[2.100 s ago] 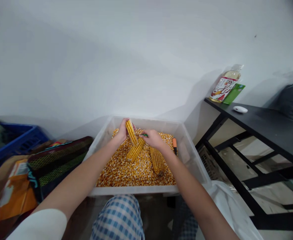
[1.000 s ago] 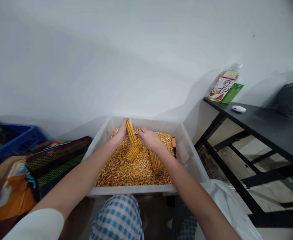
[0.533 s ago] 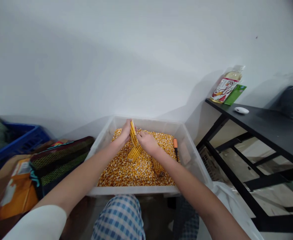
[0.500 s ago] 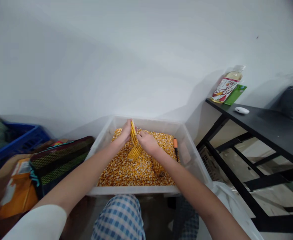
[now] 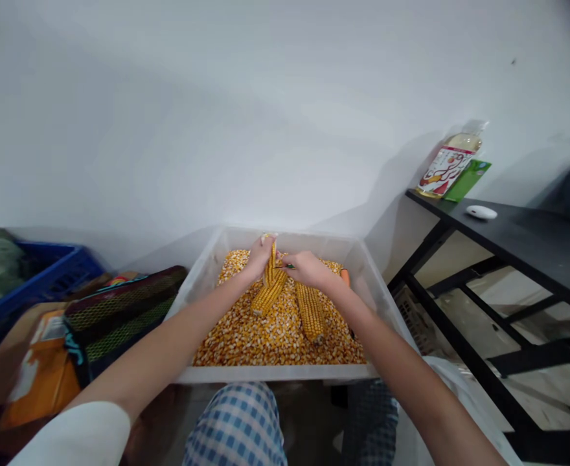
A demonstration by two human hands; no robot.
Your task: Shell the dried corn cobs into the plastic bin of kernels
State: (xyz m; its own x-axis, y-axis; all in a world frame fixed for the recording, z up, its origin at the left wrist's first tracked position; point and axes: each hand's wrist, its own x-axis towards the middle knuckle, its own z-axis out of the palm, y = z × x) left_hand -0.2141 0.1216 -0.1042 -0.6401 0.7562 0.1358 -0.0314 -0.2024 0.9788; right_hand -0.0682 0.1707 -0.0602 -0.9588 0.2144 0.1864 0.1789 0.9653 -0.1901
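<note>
In a clear plastic bin [image 5: 275, 374] heaped with loose dried corn kernels [image 5: 275, 343], the left hand [image 5: 262, 257] clamps an upright corn cob [image 5: 271, 264]. The right hand [image 5: 309, 270] sits just beside it, pinching a small green-tipped tool [image 5: 285, 266] that reaches toward the cob. Two more corn cobs [image 5: 268, 294] [image 5: 310, 312] lie on the kernels below the hands. An orange-handled tool [image 5: 345, 277] rests by the bin's right wall, and a black table [image 5: 508, 239] holding a labelled plastic bottle [image 5: 447, 165] stands right of the bin.
</note>
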